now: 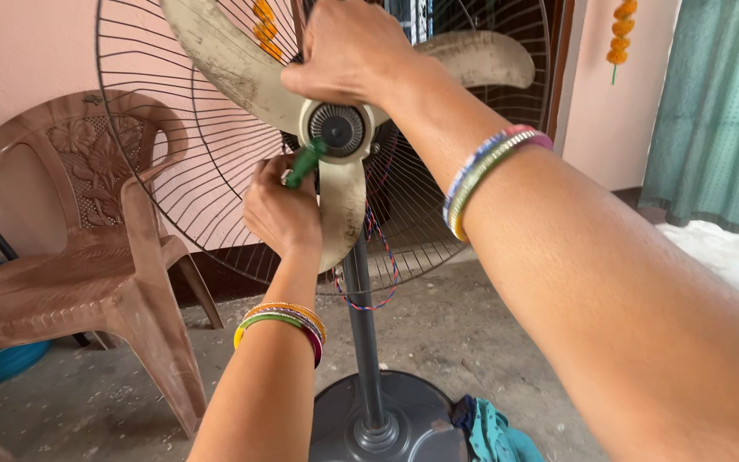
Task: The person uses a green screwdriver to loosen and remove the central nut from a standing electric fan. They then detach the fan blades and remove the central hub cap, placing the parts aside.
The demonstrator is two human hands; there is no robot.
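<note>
Here left hand (282,210) raised, grip closed on green tool (304,162) at fan hub (337,130); right hand (348,51) clasps blade (233,64) above.

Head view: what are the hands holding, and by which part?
The left hand grips a green-handled tool by its handle, tip at the fan hub. The right hand grips a fan blade near the hub.

home porch or veranda, suggested by pink walls, brown plastic chair (87,257), bare concrete floor (472,334), teal curtain (720,111), marigold garland (622,30)
</note>
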